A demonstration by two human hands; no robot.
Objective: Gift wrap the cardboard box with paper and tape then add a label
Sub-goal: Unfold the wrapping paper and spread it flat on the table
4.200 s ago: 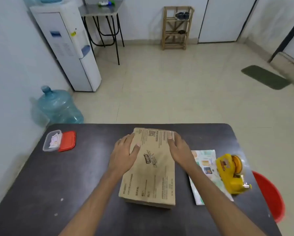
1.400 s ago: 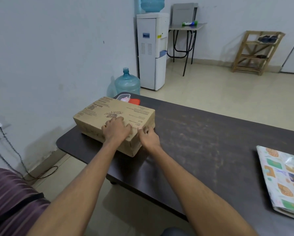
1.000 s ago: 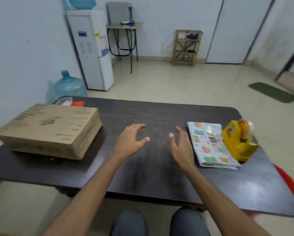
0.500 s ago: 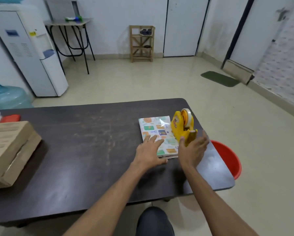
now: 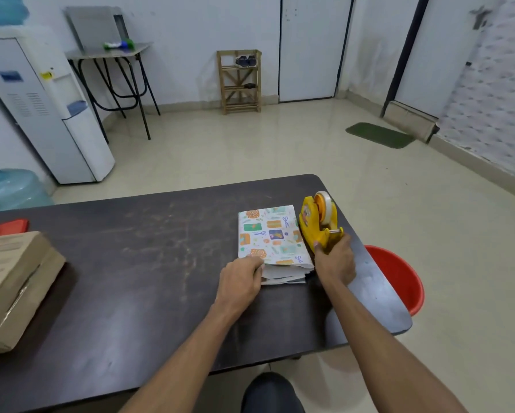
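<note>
Grip, right hand: fingers curled round the near end of the yellow tape dispenser, thumb pressed on the side that faces the paper. Dispenser stands upright, tape roll at its far end, set against the right edge of the folded wrapping paper.

Grip, left hand: fingers bent and pressed together on the near left corner of the paper, pinching the edge of the stacked layers. Thumb mostly hidden. White undersides of several layers show along the paper's near edge; the printed side faces up, with orange, green and blue gift motifs.

Paper lies flat on the dark counter, long side running away from the person.

Cardboard box: well left of the paper, plain brown and unwrapped, partly cut off by the picture's edge. Printed text on its top is too blurred to read. Just beyond the box, still far left of the paper, a red lid beside something clear that is cut off at the edge.

Right of the paper, past the dispenser and below the counter's edge, a red bucket sits on the floor.

Beyond the paper, across the tiled floor: a wooden shoe rack against the far wall, a green mat off to the right, and to the left a white water dispenser with a blue water jug near it.
</note>
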